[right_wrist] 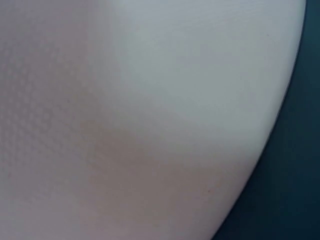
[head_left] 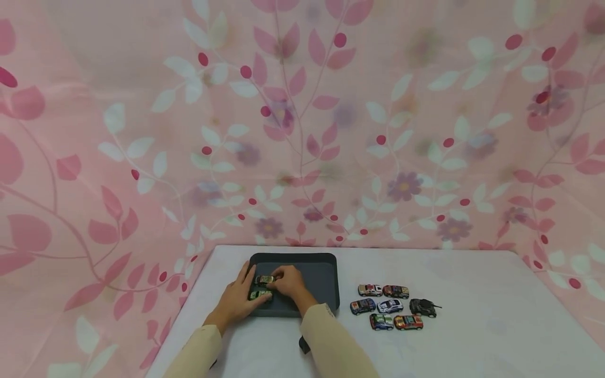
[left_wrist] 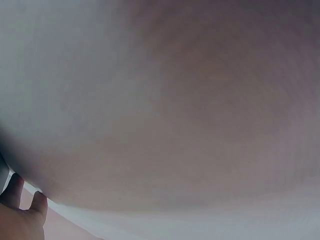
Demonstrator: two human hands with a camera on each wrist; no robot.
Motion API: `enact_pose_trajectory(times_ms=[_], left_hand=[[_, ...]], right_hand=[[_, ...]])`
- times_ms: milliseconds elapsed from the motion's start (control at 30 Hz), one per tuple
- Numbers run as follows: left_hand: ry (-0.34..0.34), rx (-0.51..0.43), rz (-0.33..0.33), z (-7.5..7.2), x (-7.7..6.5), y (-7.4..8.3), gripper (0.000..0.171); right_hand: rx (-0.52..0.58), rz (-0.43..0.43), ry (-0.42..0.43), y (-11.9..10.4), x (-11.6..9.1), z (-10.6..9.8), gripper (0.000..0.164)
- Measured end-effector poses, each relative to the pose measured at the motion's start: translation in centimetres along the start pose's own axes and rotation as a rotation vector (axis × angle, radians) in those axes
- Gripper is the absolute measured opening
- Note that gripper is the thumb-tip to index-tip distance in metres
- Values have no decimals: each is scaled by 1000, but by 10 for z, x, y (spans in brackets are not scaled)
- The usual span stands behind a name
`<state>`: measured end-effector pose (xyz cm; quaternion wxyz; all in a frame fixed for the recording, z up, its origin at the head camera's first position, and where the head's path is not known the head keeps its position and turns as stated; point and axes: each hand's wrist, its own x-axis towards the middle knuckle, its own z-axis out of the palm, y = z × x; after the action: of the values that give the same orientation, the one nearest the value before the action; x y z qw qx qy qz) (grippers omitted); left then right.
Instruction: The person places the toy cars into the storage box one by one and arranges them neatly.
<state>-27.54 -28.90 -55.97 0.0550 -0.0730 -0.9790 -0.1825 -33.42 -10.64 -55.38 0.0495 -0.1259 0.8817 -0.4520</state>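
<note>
A dark grey tray (head_left: 317, 278) lies at the left part of the table in the head view, with two small toy cars inside its left end. My right hand (head_left: 289, 282) reaches into the tray and pinches the right end of the upper camouflage toy car (head_left: 264, 280). Fingers extended, my left hand (head_left: 236, 298) lies over the tray's left edge, its thumb at the lower green toy car (head_left: 258, 295). Only fingertips of a hand show at the lower left corner of the left wrist view. Blurred pale fabric fills most of both wrist views.
Right of the tray stand several toy cars, among them a white one (head_left: 389, 306) and a red-orange one (head_left: 408, 322). Beside them is a dark toy tank (head_left: 424, 307). A white cloth covers the table (head_left: 482, 310); a pink floral curtain (head_left: 359, 157) hangs behind.
</note>
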Motion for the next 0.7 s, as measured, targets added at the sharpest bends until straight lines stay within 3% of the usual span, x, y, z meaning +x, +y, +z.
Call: enact_pose_trajectory(times_ms=[700], left_hand=[[-30, -20, -16, -5, -3, 5, 101]], right_hand=[[16, -30, 1, -3, -5, 0, 25]])
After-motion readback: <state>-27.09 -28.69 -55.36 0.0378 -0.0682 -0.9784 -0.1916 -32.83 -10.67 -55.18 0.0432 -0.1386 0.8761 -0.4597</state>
